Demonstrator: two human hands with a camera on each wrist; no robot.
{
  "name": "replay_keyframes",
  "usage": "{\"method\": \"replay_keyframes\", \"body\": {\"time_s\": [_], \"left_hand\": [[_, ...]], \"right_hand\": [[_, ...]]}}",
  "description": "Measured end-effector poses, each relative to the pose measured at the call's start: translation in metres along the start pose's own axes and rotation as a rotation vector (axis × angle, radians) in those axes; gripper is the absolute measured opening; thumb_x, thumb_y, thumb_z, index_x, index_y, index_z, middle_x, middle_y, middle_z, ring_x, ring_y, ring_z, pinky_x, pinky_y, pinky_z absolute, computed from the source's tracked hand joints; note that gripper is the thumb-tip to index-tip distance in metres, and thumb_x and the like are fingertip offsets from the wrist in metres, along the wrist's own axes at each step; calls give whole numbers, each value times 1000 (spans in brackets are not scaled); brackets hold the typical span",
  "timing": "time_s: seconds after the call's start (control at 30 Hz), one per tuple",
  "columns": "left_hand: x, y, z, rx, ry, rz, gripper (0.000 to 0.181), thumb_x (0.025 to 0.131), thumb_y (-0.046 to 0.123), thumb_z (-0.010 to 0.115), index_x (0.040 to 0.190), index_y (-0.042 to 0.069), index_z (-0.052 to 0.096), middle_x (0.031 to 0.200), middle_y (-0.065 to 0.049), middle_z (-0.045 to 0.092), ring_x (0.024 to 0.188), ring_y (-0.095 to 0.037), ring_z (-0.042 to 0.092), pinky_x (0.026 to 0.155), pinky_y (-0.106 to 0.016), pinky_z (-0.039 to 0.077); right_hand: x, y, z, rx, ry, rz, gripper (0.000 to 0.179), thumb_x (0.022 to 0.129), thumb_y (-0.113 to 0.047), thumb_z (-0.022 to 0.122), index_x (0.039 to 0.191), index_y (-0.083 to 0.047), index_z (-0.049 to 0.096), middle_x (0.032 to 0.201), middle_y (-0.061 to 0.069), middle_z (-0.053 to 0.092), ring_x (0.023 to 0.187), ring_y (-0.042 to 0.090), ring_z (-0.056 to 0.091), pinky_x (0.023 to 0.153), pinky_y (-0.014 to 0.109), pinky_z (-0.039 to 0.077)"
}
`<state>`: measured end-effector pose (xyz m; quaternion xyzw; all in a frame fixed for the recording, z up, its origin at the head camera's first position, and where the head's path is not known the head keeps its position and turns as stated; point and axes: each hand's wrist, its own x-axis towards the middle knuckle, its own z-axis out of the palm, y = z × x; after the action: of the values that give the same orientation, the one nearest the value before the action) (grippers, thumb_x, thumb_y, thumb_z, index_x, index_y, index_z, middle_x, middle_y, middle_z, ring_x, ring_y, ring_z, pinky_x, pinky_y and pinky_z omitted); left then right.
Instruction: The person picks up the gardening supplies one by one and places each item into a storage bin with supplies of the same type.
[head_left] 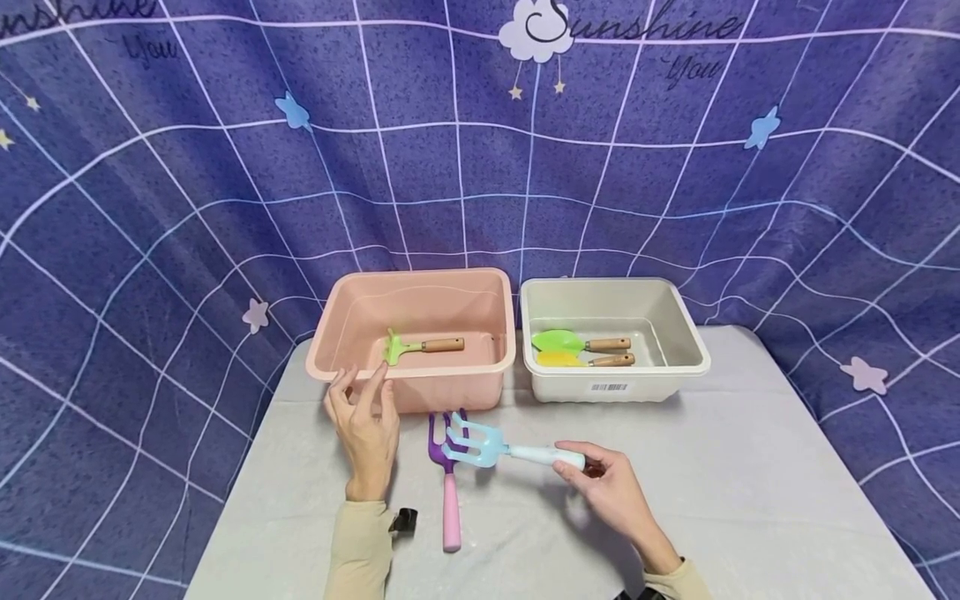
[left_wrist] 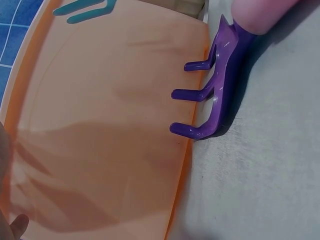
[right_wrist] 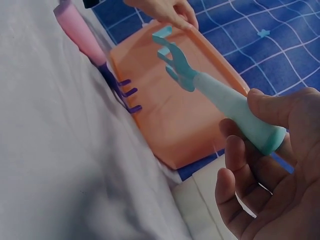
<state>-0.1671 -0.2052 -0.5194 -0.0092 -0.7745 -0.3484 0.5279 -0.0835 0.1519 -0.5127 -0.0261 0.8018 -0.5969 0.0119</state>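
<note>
Loosely apart, left hand (head_left: pixel 367 431) against pink bin (head_left: pixel 457 389); right hand (head_left: pixel 611 486) in a pinch on blue fork (head_left: pixel 519 452).

The left hand (head_left: pixel 365 429) reaches forward, fingers parted; the right hand (head_left: pixel 611 487) pinches, thumb opposing fingers.

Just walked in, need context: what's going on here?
Someone's right hand holds a light-blue fork by its handle, above the table. The left hand is at the pink bin's near rim. A purple fork with a pink handle lies in front. A green rake sits in that bin; green and yellow trowels in the white one.
</note>
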Motion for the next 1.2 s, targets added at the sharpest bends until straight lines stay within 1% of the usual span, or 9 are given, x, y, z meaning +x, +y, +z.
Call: {"method": "replay_keyframes", "body": {"time_s": [0.17,0.43,0.6,0.8,0.93,1.03,1.2], "left_hand": [[0,-1,-1,2,7,3,26,96,12,78,121,17,82,134,-30,59,136,-50,48,124,-49,35],[0,0,0,4,1,15,26,96,13,77,121,17,82,134,-30,59,135,-52,49,124,-48,35],[0,2,0,2,-1,15,25,97,13,77,120,16,83,133,-30,59,134,-53,49,124,-49,34],[0,2,0,6,-5,8,24,97,13,76,121,15,82,134,-30,58,134,-54,49,125,-49,34],[0,3,-1,12,-18,-8,25,99,15,75,122,17,82,136,-30,58,136,-55,49,118,-46,41],[-1,4,-1,23,-28,-17,25,99,16,75,124,18,81,138,-29,58,139,-53,48,112,-47,47],[-2,4,-1,35,-32,-20,26,99,16,75,125,19,81,139,-29,58,142,-49,47,110,-51,49]], "right_hand": [[2,-3,-1,-12,-4,-22,29,89,-17,86,117,-11,82,84,2,78,69,8,66,65,21,54],[3,-8,-2,-22,-31,-16,30,89,-17,86,118,-10,82,85,1,78,70,11,67,65,22,55],[3,-10,-2,-13,-50,-36,31,90,-17,85,119,-8,81,86,4,78,70,9,67,64,21,54],[3,-13,-2,2,-63,-35,33,90,-18,86,120,-7,80,89,8,79,71,9,67,65,21,53],[4,-14,-2,9,-66,-42,35,90,-17,86,121,-4,79,90,10,79,71,9,67,65,21,54],[4,-14,-2,6,-63,-46,35,90,-17,85,122,-3,79,90,11,79,71,9,67,66,21,54],[5,-13,-2,3,-60,-47,34,90,-17,85,121,-3,79,90,12,79,71,8,67,65,20,53]]}}
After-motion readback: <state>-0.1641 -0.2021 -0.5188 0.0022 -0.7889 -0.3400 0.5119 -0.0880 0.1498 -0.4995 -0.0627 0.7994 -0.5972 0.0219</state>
